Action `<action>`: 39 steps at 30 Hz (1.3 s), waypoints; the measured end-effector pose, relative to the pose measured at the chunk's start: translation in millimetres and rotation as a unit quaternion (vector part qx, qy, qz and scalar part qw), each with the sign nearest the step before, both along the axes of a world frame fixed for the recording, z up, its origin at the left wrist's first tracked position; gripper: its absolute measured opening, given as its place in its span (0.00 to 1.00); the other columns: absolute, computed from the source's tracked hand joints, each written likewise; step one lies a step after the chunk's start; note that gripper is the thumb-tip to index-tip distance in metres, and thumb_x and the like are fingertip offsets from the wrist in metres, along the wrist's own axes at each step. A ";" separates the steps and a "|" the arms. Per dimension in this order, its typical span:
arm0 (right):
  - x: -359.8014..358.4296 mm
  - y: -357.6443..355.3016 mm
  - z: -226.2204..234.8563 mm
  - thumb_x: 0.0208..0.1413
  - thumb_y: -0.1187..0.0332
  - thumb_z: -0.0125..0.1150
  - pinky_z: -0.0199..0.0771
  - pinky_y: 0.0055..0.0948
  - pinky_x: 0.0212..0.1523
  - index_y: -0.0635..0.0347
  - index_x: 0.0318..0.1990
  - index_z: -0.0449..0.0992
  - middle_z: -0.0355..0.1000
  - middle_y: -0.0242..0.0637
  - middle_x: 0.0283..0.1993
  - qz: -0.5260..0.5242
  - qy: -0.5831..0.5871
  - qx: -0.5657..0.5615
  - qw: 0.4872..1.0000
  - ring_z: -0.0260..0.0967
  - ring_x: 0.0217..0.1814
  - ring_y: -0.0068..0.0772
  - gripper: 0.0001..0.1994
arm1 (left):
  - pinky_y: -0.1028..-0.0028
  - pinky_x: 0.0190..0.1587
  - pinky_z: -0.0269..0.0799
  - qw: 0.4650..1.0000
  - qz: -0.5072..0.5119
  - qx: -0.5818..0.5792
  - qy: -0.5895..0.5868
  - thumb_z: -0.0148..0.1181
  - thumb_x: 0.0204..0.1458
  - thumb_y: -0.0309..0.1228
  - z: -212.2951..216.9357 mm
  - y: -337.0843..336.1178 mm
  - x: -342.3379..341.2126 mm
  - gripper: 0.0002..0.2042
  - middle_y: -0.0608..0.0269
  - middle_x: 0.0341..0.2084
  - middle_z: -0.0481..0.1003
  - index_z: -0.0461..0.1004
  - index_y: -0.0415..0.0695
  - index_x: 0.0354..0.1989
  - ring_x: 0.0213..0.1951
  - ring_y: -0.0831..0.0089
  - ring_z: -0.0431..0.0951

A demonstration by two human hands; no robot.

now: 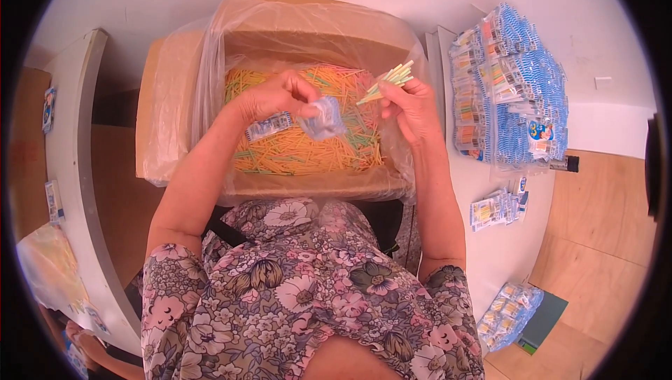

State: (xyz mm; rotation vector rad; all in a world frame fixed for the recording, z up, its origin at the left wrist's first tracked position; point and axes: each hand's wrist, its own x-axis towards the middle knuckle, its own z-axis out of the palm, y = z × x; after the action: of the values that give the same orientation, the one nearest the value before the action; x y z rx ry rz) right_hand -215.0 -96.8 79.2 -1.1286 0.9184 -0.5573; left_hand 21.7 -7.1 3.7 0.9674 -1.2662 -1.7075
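Note:
Over an open carton (180, 93) lined with clear plastic, both my hands are raised. My left hand (276, 96) pinches a small clear and blue plastic packet (324, 121) between thumb and fingers. To its right, my right hand (418, 112) is closed on a small bunch of thin pale yellow-green sticks (389, 81), which point up and across to the left. Beneath them the carton holds a deep layer of loose thin sticks (308, 156), mostly orange and yellow with some green and pink. One blue and white packet (269, 126) lies on these sticks, below my left hand.
A tall stack of filled blue packets (514, 86) stands on the white table (500, 250) at right. Nearer lie several loose packets (493, 210). A bundle of packets (511, 313) is at lower right. Another table edge (87, 170) and another person's hand (84, 338) are at left.

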 end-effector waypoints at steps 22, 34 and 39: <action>19.1 35.3 -12.3 0.53 0.68 0.59 0.63 0.20 0.22 0.64 0.33 0.75 0.70 0.30 0.28 0.109 0.093 -0.165 0.976 0.64 0.22 0.17 0.07 | 0.79 0.34 0.69 0.994 0.012 -0.108 -0.023 0.63 0.43 0.20 2.6 5.6 -33.2 0.04 0.68 0.23 0.77 0.78 0.37 0.29 0.28 0.84 0.72; 39.0 39.4 -18.9 0.55 0.55 0.53 0.68 0.38 0.27 0.60 0.28 0.73 0.70 0.45 0.21 0.107 0.347 -0.502 0.785 0.71 0.26 0.45 0.16 | 0.77 0.32 0.70 0.974 0.039 -0.186 -0.125 0.62 0.41 0.19 -2.3 6.1 -39.5 0.05 0.61 0.22 0.77 0.77 0.37 0.28 0.26 0.80 0.75; 48.7 39.8 -24.6 0.50 0.54 0.59 0.67 0.38 0.25 0.59 0.25 0.72 0.69 0.42 0.18 -0.002 0.285 -0.527 0.801 0.71 0.23 0.44 0.16 | 0.74 0.34 0.72 0.957 0.065 -0.225 -0.171 0.60 0.40 0.16 1.9 6.3 -42.5 0.07 0.57 0.25 0.77 0.77 0.38 0.29 0.29 0.70 0.78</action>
State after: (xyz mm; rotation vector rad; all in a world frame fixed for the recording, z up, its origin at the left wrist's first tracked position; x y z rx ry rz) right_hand -166.3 -57.0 54.6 -2.4075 1.1371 -0.7774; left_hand -20.9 -0.8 5.5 1.0624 -1.6832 -1.1046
